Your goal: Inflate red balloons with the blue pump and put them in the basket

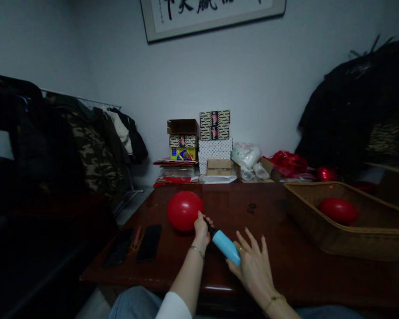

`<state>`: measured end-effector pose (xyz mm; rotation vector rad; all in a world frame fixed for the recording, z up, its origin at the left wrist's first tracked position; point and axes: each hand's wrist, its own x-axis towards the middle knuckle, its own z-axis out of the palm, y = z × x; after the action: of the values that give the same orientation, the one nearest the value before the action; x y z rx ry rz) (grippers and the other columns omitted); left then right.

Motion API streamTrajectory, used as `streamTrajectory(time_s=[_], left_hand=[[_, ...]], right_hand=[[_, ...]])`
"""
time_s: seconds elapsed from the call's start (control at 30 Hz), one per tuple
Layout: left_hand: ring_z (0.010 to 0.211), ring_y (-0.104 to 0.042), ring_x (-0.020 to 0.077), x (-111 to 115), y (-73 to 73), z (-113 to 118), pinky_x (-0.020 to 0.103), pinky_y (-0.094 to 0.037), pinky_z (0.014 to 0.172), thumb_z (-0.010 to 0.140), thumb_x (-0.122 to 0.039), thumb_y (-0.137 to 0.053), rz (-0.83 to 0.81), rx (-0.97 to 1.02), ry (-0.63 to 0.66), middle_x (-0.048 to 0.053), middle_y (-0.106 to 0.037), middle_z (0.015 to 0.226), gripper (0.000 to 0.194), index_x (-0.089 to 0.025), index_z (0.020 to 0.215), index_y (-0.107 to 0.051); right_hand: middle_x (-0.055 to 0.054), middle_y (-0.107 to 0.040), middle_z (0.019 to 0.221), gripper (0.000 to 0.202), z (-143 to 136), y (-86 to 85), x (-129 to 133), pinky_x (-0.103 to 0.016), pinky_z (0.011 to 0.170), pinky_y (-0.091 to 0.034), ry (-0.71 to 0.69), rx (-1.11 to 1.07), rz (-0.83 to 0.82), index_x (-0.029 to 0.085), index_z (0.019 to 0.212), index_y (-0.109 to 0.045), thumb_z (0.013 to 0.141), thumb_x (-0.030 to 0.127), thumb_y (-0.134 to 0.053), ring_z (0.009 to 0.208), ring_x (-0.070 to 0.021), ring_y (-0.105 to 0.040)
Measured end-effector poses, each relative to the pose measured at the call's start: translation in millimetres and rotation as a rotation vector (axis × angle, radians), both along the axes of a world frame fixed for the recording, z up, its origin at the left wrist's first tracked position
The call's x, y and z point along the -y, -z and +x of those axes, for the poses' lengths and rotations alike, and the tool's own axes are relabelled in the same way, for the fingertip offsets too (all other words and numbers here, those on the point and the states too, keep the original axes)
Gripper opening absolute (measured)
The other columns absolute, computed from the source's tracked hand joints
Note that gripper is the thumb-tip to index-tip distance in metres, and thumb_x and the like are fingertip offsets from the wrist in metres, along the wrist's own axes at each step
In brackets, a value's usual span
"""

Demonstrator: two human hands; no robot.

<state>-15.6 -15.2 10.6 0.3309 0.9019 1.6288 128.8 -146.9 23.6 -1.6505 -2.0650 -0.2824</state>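
Note:
A round, inflated red balloon (185,211) is just above the table, toward its left half. My left hand (202,228) is closed around the balloon's neck, where it meets the black nozzle of a light blue hand pump (226,246). The pump slants down to the right from that grip. At its near end is my right hand (254,261), fingers spread and stretched out, the thumb beside the pump. Whether the palm touches the pump's end is hidden.
On the brown table (236,199) are two dark phones (148,243), yellow rubber bands (135,245) and black scissors (251,208). A wicker basket (362,243) at right holds another red balloon (338,210). Stacked boxes (215,150) and plastic bags (248,155) stand behind.

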Motion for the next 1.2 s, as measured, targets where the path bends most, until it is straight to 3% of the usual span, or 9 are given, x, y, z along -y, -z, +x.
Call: streamTrajectory(time_s=[0.33, 0.43, 0.7, 1.0, 1.2], left_hand=[[0.036, -0.039, 0.0070, -14, -3.7, -22, 0.018, -0.029, 0.037, 0.085, -0.051, -0.048, 0.038, -0.039, -0.026, -0.006, -0.040, 0.047, 0.037, -0.019, 0.069, -0.040], [0.035, -0.038, 0.0068, -16, -7.5, -27, 0.018, -0.028, 0.036, 0.085, -0.050, -0.049, 0.034, -0.044, -0.033, -0.006, -0.040, 0.048, 0.036, -0.019, 0.069, -0.039], [0.036, -0.038, 0.0060, -12, -8.5, -24, 0.017, -0.029, 0.037, 0.082, -0.054, -0.050, 0.043, -0.024, -0.039, -0.006, -0.042, 0.049, 0.039, -0.019, 0.069, -0.040], [0.036, -0.038, 0.0066, 0, 1.1, -3, 0.017, -0.029, 0.037, 0.086, -0.048, -0.047, 0.010, 0.013, -0.010, -0.006, -0.040, 0.048, 0.034, -0.019, 0.070, -0.040], [0.037, -0.039, 0.0075, 3, 4.7, 4, 0.019, -0.031, 0.038, 0.084, -0.049, -0.050, -0.010, -0.008, 0.007, -0.006, -0.040, 0.048, 0.035, -0.019, 0.070, -0.039]], right_hand=[[-0.004, -0.052, 0.131, 0.044, 48, 39.2, 25, -0.059, 0.107, -0.009, -0.060, 0.080, 0.147, 0.025, 0.109, -0.063, 0.074, 0.050, -0.056, 0.128, -0.0319, -0.036], [-0.003, -0.052, 0.132, 0.044, 59, 44.1, 35, -0.060, 0.107, -0.010, -0.067, 0.084, 0.151, 0.028, 0.110, -0.063, 0.074, 0.051, -0.055, 0.129, -0.0321, -0.035], [-0.003, -0.047, 0.136, 0.040, 53, 29.3, 37, -0.060, 0.107, -0.010, -0.035, 0.070, 0.085, 0.027, 0.106, -0.065, 0.072, 0.046, -0.057, 0.131, -0.0335, -0.031], [-0.002, -0.049, 0.134, 0.037, 10, -6.4, 8, -0.059, 0.108, -0.006, -0.010, 0.002, -0.029, 0.023, 0.102, -0.067, 0.070, 0.038, -0.058, 0.131, -0.0322, -0.030], [-0.005, -0.050, 0.133, 0.032, -5, -5.2, -4, -0.058, 0.108, -0.006, -0.008, -0.010, -0.010, 0.021, 0.098, -0.067, 0.072, 0.036, -0.057, 0.132, -0.0313, -0.028]])
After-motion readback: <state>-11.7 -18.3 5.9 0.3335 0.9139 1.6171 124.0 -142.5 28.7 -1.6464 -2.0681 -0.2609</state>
